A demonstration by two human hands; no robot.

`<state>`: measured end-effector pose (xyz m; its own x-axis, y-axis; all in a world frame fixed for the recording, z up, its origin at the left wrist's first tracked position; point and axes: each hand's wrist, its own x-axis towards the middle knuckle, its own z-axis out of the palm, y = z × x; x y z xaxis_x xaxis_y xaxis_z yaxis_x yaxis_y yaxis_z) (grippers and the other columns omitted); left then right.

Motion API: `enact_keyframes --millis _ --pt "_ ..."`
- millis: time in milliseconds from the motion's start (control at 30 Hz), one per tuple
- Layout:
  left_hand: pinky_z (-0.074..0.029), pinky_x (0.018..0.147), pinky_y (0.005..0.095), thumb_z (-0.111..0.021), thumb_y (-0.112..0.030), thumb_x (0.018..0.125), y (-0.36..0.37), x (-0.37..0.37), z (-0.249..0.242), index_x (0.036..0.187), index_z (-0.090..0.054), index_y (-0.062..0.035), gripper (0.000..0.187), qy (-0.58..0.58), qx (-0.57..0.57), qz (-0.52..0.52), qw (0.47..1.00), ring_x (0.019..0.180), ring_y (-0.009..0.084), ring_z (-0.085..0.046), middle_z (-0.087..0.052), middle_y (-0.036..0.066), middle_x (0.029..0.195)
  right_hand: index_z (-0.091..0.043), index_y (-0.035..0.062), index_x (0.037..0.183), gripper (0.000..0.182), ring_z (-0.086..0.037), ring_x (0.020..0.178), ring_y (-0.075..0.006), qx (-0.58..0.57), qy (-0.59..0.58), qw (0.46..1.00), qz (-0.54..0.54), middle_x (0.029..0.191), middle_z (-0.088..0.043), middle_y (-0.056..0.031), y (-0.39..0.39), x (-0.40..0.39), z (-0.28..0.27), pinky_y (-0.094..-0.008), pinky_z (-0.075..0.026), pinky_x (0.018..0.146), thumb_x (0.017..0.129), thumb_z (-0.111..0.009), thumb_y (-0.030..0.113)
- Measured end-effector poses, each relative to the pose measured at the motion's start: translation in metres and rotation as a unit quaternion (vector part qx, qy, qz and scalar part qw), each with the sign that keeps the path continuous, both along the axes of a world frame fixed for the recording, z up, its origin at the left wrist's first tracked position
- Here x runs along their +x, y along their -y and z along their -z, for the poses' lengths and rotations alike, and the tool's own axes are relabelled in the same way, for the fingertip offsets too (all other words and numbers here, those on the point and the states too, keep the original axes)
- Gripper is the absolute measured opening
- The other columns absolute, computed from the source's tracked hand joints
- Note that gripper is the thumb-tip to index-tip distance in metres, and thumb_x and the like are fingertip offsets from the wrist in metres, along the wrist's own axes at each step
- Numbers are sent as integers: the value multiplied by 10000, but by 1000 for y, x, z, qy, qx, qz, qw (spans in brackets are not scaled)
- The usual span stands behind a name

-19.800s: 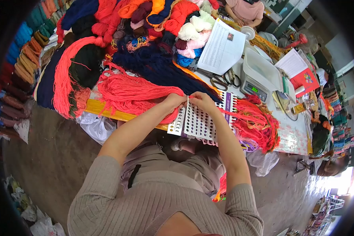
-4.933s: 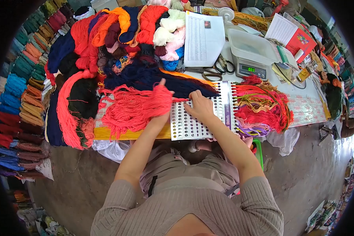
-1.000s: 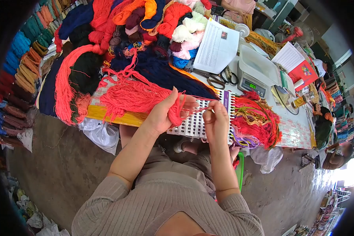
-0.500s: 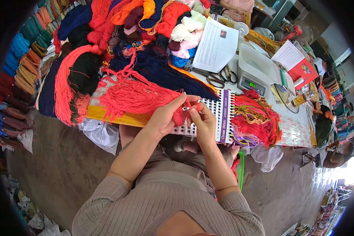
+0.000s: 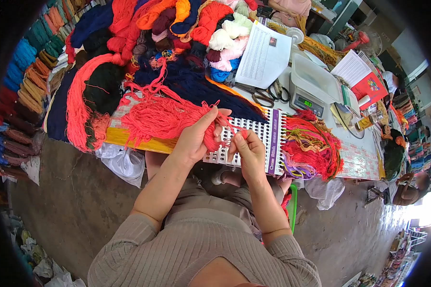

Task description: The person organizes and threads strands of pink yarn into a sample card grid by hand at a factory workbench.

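A coral-red bundle of thread [image 5: 165, 119] lies spread over the near edge of the table. Its right end is wrapped in my left hand [image 5: 196, 138], fingers closed round it. My right hand [image 5: 249, 152] pinches a few coral strands drawn out of that end, thumb against fingers. Loose strands run across the short gap between the two hands. Beneath them is a white card punched with rows of holes [image 5: 258, 128], with a purple printed strip [image 5: 274, 143]. Multicoloured threads [image 5: 311, 146], mostly red, hang from the card's right edge.
Behind are navy thread [image 5: 191, 83], piled skeins [image 5: 210, 24], black scissors [image 5: 263, 97], a printed sheet [image 5: 263, 55] and a scale [image 5: 306, 104] bearing a plastic tub [image 5: 316, 76]. Plastic bags [image 5: 124, 165] hang below the table edge. Another person [image 5: 289, 12] sits across the table.
My hands have moved apart, the left slightly leftward and the right slightly to the right. Coral strands now stretch between them. The bundle on the table stays in place.
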<state>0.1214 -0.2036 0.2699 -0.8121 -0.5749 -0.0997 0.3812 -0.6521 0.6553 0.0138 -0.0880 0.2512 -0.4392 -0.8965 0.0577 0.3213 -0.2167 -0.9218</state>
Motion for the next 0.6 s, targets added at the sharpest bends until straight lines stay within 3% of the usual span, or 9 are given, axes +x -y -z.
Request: enact_keyframes --millis 100,167,200,300,333,367,433,533,600 --pt "-351 500 174 -451 -334 956 4 2 -1 1074 -587 4 383 47 -111 -24 992 533 31 -422 -506 -19 673 -572 -8 902 172 -497 545 -81 107 -157 979 -69 678 -572 -35 -6 -2 -1 -226 -397 491 902 -573 163" --pt "-300 451 183 -472 -409 933 13 9 -6 889 -629 -23 418 158 -180 -10 971 461 36 -361 -420 -34 545 -564 -8 917 145 -525 565 -92 96 -344 934 22 678 -577 -43 -12 -8 -9 -233 -415 517 898 -569 136" --pt "-280 429 189 -481 -438 922 25 19 -6 811 -633 -41 440 193 -173 29 965 433 36 -336 -393 -41 509 -561 1 920 133 -551 607 -109 76 -328 936 100 668 -573 -51 -13 -16 -11 -243 -433 562 905 -550 132" --pt "-152 328 198 -537 -419 895 94 41 15 576 -401 -160 433 14 81 21 996 344 43 -240 -275 -75 468 -562 33 956 182 -564 771 -138 75 -399 858 315 830 -591 -74 -29 -73 -35 -261 -439 682 946 -482 196" --pt "-153 330 199 -525 -374 911 117 53 22 593 -405 -168 397 -34 125 -11 992 343 47 -226 -243 -77 471 -557 16 994 203 -578 824 -152 29 -317 871 375 910 -606 -93 -36 -97 -32 -268 -454 728 951 -471 195" --pt "-160 335 206 -508 -329 926 137 66 27 615 -416 -160 366 -71 131 -44 988 353 50 -219 -254 -72 479 -560 -8 991 225 -598 869 -196 -121 -156 920 338 993 -613 -122 -42 -113 -44 -320 -478 803 949 -470 194" --pt "-206 351 221 -427 -315 961 178 94 39 637 -408 -139 369 -113 181 -80 974 364 66 -233 -272 -54 487 -522 -18 995 231 -565 1016 -242 -252 43 924 286 1042 -595 -163 -66 -153 -52 -365 -454 922 952 -448 196" --pt "-214 379 223 -433 -320 956 233 139 55 639 -438 -136 366 -99 180 -144 968 379 63 -242 -284 -63 493 -498 -15 942 211 -517 789 -171 -307 231 910 156 859 -536 -84 -111 -232 -47 -254 -438 683 953 -438 187" --pt "-225 385 224 -420 -321 960 263 166 59 644 -443 -133 369 -74 160 -189 966 381 67 -248 -286 -59 492 -480 -8 915 209 -451 681 -141 -278 235 906 215 790 -495 -59 -135 -272 -48 -239 -361 557 958 -429 190"
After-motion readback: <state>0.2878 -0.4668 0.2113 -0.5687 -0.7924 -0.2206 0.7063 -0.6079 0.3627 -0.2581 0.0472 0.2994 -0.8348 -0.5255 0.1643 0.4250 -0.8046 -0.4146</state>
